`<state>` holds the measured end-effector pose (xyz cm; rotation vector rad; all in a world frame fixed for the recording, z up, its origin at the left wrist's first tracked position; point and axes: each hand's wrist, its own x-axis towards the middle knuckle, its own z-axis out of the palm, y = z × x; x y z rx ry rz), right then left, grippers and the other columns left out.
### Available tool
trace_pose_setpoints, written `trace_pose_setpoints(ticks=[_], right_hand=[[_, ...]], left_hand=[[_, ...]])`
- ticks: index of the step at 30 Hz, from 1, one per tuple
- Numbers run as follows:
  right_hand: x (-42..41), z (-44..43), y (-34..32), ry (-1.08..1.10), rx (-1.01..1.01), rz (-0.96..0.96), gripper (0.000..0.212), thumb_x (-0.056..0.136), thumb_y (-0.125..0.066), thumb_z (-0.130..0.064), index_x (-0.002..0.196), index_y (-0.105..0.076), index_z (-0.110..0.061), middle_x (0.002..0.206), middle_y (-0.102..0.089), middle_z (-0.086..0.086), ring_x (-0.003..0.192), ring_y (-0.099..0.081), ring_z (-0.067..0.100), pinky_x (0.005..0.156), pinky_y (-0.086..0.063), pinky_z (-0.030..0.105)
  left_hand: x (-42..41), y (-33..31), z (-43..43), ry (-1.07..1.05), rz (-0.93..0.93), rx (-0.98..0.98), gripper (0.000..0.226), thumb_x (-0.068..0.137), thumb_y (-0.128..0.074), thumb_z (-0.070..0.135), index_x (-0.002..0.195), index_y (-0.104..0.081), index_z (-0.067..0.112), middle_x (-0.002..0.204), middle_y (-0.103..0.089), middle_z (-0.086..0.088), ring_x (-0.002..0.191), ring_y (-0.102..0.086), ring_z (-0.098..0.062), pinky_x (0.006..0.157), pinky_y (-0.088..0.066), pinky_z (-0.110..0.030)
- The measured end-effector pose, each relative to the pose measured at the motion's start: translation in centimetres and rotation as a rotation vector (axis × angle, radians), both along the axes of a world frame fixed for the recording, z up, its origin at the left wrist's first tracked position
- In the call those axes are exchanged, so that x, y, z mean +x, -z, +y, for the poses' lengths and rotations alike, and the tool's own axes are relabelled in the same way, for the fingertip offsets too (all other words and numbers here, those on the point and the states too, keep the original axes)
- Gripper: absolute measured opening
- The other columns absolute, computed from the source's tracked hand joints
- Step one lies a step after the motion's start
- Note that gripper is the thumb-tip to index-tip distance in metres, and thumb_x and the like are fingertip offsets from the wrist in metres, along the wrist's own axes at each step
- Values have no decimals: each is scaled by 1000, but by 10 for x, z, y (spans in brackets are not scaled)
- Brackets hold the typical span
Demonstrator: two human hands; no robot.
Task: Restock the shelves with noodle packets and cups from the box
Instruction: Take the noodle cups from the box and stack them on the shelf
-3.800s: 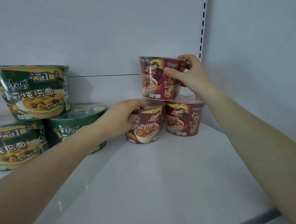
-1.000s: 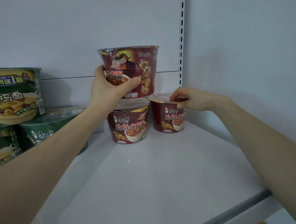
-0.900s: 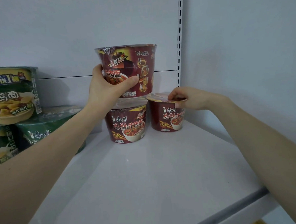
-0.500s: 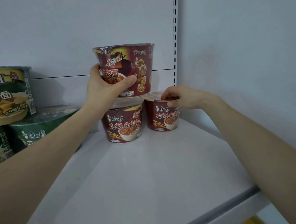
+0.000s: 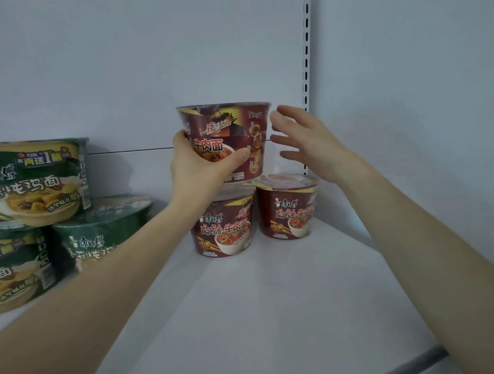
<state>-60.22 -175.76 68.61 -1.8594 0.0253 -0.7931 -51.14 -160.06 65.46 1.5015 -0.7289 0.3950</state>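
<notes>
Two dark red noodle cups stand side by side at the back right of the white shelf (image 5: 275, 314): a left one (image 5: 223, 226) and a right one (image 5: 288, 209). A third red cup (image 5: 237, 130) rests on the left one, and my left hand (image 5: 199, 168) grips its lower front. My right hand (image 5: 306, 143) hovers just right of this top cup, fingers spread, holding nothing, above the right cup's lid.
Green noodle bowls are stacked at the left: one on top (image 5: 34, 183), one below at the edge (image 5: 13, 273), one beside them (image 5: 99, 229). A slotted upright (image 5: 307, 55) runs up the back corner. A side wall (image 5: 422, 120) closes the right.
My right hand has lifted off the right cup's lid and opened beside the top cup. My left hand keeps its grip on the top cup.
</notes>
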Motion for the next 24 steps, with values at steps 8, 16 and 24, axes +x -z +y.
trace_pose_setpoints(ticks=[8, 16, 24], right_hand=[[18, 17, -14, 20, 117, -174, 51, 78, -71, -29, 121, -45, -16, 108, -64, 4, 90, -65, 13, 70, -55, 27], [17, -2, -9, -154, 157, -67, 31, 88, -57, -36, 108, -57, -11, 93, -66, -4, 85, -64, 11, 72, -52, 28], [23, -8, -13, -62, 109, -39, 56, 78, -67, -41, 122, -52, -9, 104, -66, 0, 89, -66, 15, 73, -52, 31]], left_hand=[[-7, 4, 1, 49, -92, 21, 64, 70, -78, 36, 121, -39, 33, 101, -56, 21, 92, -55, 7, 78, -46, -14], [11, -6, 9, 227, 20, 209, 66, 61, -78, 42, 116, -47, 19, 99, -61, 12, 90, -60, -4, 73, -46, -19], [1, -7, -3, 124, -44, 243, 70, 69, -75, 46, 123, -41, 17, 106, -55, 13, 92, -55, 0, 77, -44, -19]])
